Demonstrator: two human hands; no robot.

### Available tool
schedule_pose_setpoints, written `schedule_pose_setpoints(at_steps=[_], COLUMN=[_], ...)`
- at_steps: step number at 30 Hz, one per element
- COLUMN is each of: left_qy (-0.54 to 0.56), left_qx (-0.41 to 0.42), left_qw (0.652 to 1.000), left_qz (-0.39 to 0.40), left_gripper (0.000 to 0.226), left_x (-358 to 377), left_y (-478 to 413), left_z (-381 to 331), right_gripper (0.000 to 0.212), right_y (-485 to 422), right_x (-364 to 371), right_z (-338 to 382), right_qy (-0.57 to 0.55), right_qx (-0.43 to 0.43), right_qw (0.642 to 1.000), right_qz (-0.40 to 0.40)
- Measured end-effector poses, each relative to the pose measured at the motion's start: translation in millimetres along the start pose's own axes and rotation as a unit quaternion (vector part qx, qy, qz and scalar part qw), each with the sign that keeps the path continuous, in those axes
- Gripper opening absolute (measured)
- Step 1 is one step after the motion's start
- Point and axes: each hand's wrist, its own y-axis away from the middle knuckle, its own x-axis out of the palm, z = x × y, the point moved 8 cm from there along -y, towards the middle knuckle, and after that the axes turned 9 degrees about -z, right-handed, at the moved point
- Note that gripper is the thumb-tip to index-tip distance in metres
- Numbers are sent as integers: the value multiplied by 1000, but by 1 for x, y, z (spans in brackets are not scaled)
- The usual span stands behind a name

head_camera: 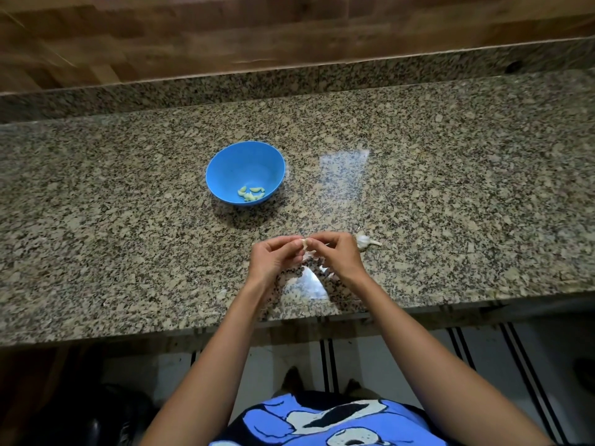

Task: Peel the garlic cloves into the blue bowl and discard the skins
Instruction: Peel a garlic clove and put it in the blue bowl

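A blue bowl (pixel 245 162) sits on the granite counter (pixel 128 246) and holds several peeled pale-green garlic cloves (pixel 251 193) at its near side. Closer to me, my left hand (pixel 273 260) and my right hand (pixel 338 257) meet above the counter and both pinch one small whitish garlic clove (pixel 306 243) between fingertips. Loose white skins (pixel 323 268) lie on the counter under my hands. A garlic bulb (pixel 365 240) with a stem lies just right of my right hand.
A raised granite ledge (pixel 289 75) and a wooden wall run behind the counter. The counter's front edge (pixel 225 329) crosses below my forearms. Floor tiles with dark stripes and my feet show under it.
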Motion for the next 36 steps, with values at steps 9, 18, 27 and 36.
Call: schedule_pose_setpoints(at_steps=[9,18,27,36], left_qy=[-134,-217,-251,-221], left_qx=[99,162,185,163], left_qw=[986,963,950,961], left_qz=[11,4,-5,35], left_gripper=[12,10,7,12], left_x=[2,6,11,13], left_y=[0,-1,3,1], left_z=[-23,-29,-34,-31], right_gripper=[5,18,19,7], right_y=[0,4,5,5], right_x=[0,-6,-3,-6], right_z=[1,13,15,7], right_qy=[3,86,110,46], right_qx=[3,-57,-58,-15], right_qw=[999,994,991,999], right_qz=[47,32,40,24])
